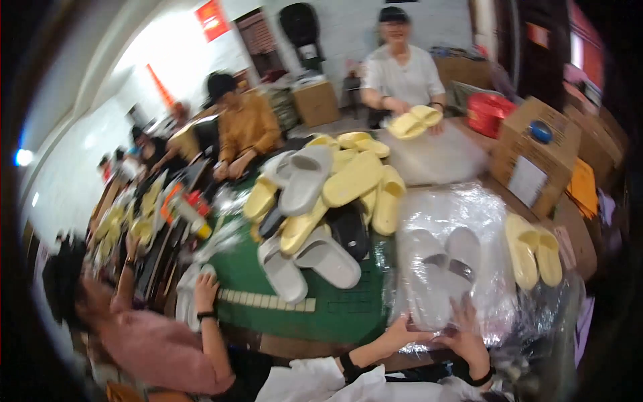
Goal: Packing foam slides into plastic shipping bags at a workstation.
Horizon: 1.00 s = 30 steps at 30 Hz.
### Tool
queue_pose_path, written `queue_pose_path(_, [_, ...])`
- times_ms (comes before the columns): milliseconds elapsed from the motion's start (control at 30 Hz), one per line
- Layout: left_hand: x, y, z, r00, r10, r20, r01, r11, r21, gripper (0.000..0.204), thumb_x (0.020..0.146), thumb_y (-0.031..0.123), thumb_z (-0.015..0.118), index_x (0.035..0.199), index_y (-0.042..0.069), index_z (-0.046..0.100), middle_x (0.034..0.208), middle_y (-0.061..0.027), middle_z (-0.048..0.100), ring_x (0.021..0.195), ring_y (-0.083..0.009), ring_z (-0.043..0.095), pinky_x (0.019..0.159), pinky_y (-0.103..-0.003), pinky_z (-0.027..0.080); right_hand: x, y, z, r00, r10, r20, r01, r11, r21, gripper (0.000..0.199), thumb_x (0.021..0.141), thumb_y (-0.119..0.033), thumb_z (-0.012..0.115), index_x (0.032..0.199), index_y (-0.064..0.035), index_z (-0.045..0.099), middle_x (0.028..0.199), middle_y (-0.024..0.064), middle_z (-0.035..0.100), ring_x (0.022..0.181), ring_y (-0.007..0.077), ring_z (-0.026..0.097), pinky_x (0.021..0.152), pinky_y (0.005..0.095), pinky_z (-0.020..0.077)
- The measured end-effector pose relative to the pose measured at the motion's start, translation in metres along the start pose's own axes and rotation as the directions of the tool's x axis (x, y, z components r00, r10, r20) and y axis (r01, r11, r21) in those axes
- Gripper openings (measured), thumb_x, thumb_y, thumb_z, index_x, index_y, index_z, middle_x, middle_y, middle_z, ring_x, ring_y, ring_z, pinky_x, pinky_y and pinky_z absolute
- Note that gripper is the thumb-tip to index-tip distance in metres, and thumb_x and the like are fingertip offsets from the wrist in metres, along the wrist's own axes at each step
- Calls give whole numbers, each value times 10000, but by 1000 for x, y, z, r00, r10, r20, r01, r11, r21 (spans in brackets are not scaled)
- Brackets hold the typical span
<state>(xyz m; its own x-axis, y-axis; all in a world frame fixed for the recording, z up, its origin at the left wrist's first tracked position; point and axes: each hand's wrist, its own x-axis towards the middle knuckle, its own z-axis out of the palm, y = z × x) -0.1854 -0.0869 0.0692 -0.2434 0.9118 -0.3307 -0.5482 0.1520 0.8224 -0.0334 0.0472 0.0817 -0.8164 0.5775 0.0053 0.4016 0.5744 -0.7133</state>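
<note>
A pair of grey slippers (pixel 430 285) lies on a stack of clear plastic bags (pixel 492 295) in front of me; I cannot tell whether they are inside a bag. My left hand (pixel 398 336) is at the heel end, its thumb and fingers apart. Beside it, my right hand (pixel 465 335) has its fingers spread near the heel of the right slipper. Both hands touch or hover just over the slippers and plastic; blur hides the exact contact. To the left, yellow slippers (pixel 351 179) and grey slippers (pixel 328 258) lie in a loose pile with a few black ones.
The pile rests on a green mat (pixel 268 325). Yellow slippers (pixel 532 251) sit right of the bags, near a cardboard box (pixel 536 154) and a red container (pixel 489 114). Across the table a person (pixel 402 77) holds yellow slippers. Another person (pixel 154 335) works at left, a hand on a pale slipper.
</note>
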Motion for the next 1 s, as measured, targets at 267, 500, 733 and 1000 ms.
queue_pose_path(267, [9,-23,-19,970,145,-197,-134,989,67,389,855,-22,545,1225,-19,422,1052,-128,583,954,-210,603,842,-328,519,18,10,19,945,-252,-207,196,946,-259,621,717,-163,711,1282,-113,458,1395,266,293,1021,432,505,897,469,429])
queue_pose_path(500, [8,-14,-15,970,93,-226,-118,988,-101,243,904,-21,445,1141,-45,494,1053,-179,606,911,-257,611,861,-407,510,18,-7,22,918,71,-391,-70,997,17,257,810,-190,627,1038,-77,594,941,185,613,861,348,598,794,385,484])
queue_pose_path(733, [-6,-8,-15,986,90,-137,-42,947,320,266,963,222,472,992,-21,575,762,-77,598,562,-107,504,513,-235,436,12,-34,15,742,-147,655,-419,660,623,435,985,-367,393,1119,2,581,860,46,638,767,118,594,704,248,483])
queue_pose_path(1000, [-15,-2,2,979,92,-182,-27,944,330,318,982,251,445,1135,8,581,796,11,570,611,-31,452,549,-173,384,-5,-18,28,854,-67,516,-517,15,856,498,996,-359,326,1323,13,387,1180,133,571,1055,209,571,867,307,483])
